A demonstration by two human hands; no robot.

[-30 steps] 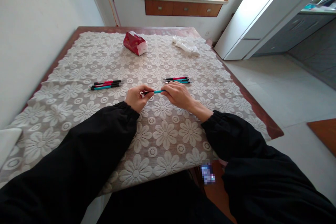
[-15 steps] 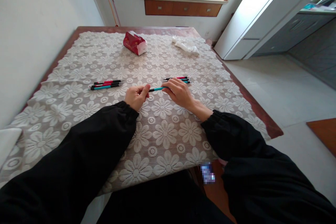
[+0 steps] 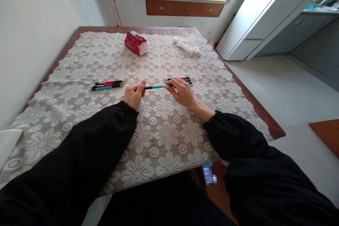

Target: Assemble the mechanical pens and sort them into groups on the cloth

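At the left of the frame a small bunch of pens (image 3: 106,85) lies on the counter (image 3: 164,137). In the middle, the left hand (image 3: 134,94) pinches one end of a blue pen (image 3: 156,87), and the right hand (image 3: 182,91) grips the other end. More pens (image 3: 185,78) lie just behind that hand.

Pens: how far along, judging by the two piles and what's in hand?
Three pens lie in the left pile and about three in the right pile; which pile is finished, I can't tell. In hand: both hands, left hand and right hand, hold one teal pen between the piles.
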